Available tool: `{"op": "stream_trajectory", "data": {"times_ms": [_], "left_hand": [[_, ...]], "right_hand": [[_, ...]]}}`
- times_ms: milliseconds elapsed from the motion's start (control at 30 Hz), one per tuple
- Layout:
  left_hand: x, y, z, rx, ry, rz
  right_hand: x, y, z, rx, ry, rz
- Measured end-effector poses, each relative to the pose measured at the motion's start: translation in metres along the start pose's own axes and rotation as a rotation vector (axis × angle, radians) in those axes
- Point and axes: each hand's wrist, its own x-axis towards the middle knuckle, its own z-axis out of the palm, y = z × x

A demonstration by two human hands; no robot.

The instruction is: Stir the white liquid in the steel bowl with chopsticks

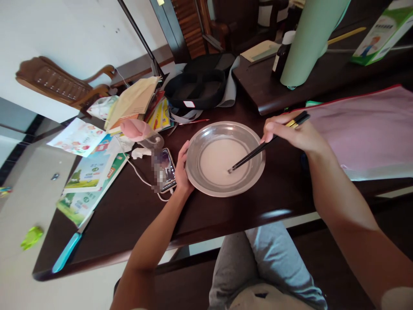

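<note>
A round metal bowl (196,172) stands on the dark wooden table, with a pale, milky liquid (219,157) inside. My left hand (183,170) is closed against the bowl's left side, gripping its edge. In my right hand (285,131) is a pair of black chopsticks (254,153) with gold bands, slanting down to the left. Their tips meet the liquid near the middle of the bowl. A lit phone (166,170), plugged into a white cable, lies just left of my left hand.
A blue-handled knife (67,252) lies near the table's left corner beside booklets (85,172). Behind the bowl are a black bag (196,88), papers (135,101) and a pink object (137,130). A green cylinder (311,47) stands on a raised surface; a pink pouch (361,129) lies right.
</note>
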Motion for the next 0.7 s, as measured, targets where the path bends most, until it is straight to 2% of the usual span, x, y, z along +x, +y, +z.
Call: {"op": "stream_trajectory", "data": {"times_ms": [67,133,267,333,467,533,700], "left_hand": [[0.001,-0.001,-0.001,0.018,-0.017,0.016],[0.001,0.0,-0.002,0.022,-0.027,0.018],[0.001,0.002,0.0,0.002,-0.021,-0.013],[0.0,0.002,0.0,0.005,-0.022,-0.015],[0.0,0.002,-0.001,0.011,-0.013,-0.018],[0.0,0.002,-0.002,0.018,-0.041,-0.021],[0.0,0.0,-0.003,0.056,-0.033,0.034]], "right_hand": [[0.001,-0.001,0.006,0.007,-0.11,0.0],[0.002,-0.001,0.01,-0.01,-0.138,-0.007],[0.001,0.001,0.002,-0.073,0.075,-0.017],[0.0,0.001,-0.002,-0.049,0.123,-0.02],[0.0,-0.002,0.004,0.017,-0.075,0.002],[0.0,-0.003,0.008,0.003,-0.121,0.009],[0.0,-0.003,0.001,-0.004,0.075,0.008]]}}
